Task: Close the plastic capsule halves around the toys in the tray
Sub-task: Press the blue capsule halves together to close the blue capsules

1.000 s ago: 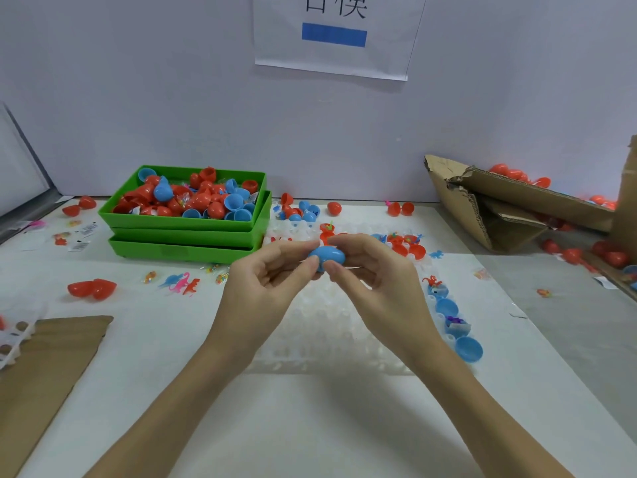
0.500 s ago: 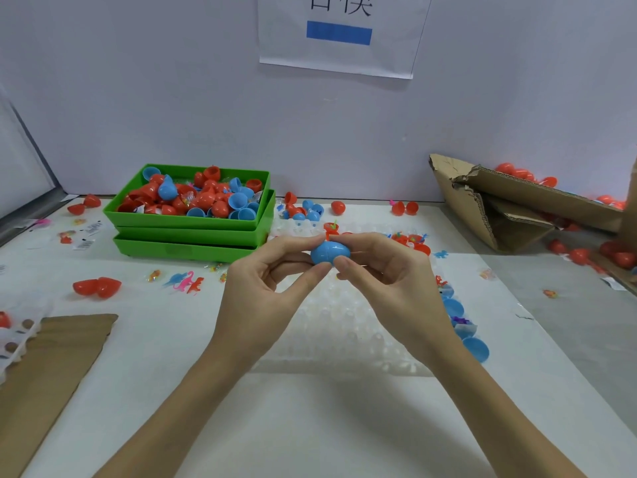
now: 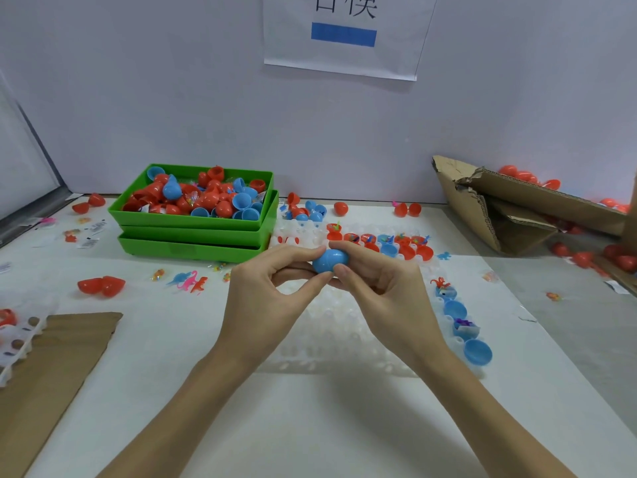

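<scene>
White table (image 3: pixel 327 426) bare near edge; both hands (image 3: pixel 331 294) pinch blue capsule (image 3: pixel 330 261) w/ fingertips.

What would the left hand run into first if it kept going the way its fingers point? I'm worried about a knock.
The left hand points right at the blue capsule it already pinches; beyond that it would meet the right hand, which holds the capsule's other end.

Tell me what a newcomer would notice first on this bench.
First, the blue capsule pinched between the left hand and right hand at centre, above the clear tray. Next, the stacked green bins at back left, the top one heaped with red and blue capsule halves. Then the torn cardboard box at right, with red capsules around it.
</scene>
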### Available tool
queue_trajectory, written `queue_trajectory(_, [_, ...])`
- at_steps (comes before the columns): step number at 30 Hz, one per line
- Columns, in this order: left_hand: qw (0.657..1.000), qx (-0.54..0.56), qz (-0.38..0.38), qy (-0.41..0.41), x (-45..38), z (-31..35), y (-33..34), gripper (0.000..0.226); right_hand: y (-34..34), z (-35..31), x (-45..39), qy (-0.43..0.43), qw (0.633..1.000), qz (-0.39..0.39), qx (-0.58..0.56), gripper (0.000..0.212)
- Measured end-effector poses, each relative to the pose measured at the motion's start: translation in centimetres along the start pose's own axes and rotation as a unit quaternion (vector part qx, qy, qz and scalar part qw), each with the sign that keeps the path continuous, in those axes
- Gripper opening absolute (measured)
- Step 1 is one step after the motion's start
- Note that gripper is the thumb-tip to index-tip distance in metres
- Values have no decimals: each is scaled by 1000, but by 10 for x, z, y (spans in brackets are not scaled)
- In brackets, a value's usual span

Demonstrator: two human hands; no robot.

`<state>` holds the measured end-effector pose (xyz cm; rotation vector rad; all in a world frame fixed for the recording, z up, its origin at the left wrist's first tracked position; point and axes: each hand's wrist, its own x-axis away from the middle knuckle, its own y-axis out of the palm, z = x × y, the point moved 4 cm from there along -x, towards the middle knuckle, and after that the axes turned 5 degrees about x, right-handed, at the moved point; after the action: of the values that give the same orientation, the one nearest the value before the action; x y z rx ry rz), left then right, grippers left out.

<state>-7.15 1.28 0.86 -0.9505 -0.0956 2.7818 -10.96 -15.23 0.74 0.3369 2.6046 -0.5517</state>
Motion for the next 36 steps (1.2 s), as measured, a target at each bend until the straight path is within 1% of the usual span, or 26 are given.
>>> queue_trajectory(3, [999,-43,8,30,1,1,-1,35,5,-1,4,-12,1000,-2,21,40])
queue_trajectory(4, [997,-63,8,46,2,2,-1,35,7,-3,5,-16,1000,-2,23,38])
queue_trajectory(6, [991,-102,-4,80,3,4,2,35,8,-8,6,-36,999,13,33,27])
queue_trajectory(10, [977,-166,-25,131,8,8,10,35,6,-13,6,-28,998,32,40,31])
queue_trajectory(13, [973,-184,-21,138,9,9,11,35,6,-10,6,-34,997,25,60,34])
queue_trajectory(14, [972,-188,-21,137,9,9,11,35,6,-10,6,-34,997,27,63,32])
queue_trajectory(17, [972,-192,-19,135,9,9,12,33,7,-3,6,-18,998,24,57,16])
queue_trajectory(21, [968,-205,-7,142,11,12,11,34,6,-5,7,-18,996,41,78,14])
queue_trajectory(24, [963,-220,3,155,12,14,11,38,9,-10,7,-25,995,38,90,13])
queue_trajectory(26, [963,-220,2,158,11,14,10,42,9,-12,7,-43,994,36,95,19])
queue_trajectory(28, [964,-208,-9,162,9,12,9,44,10,-12,6,-50,994,17,96,27])
queue_trajectory(31, [971,-185,-13,149,6,9,8,39,14,-10,8,-18,996,-1,87,49])
queue_trajectory(32, [975,-171,-9,140,6,8,8,37,16,-10,9,-13,997,-1,78,53])
queue_trajectory(36, [986,-107,2,130,6,7,6,32,17,-11,10,-10,1000,9,20,47])
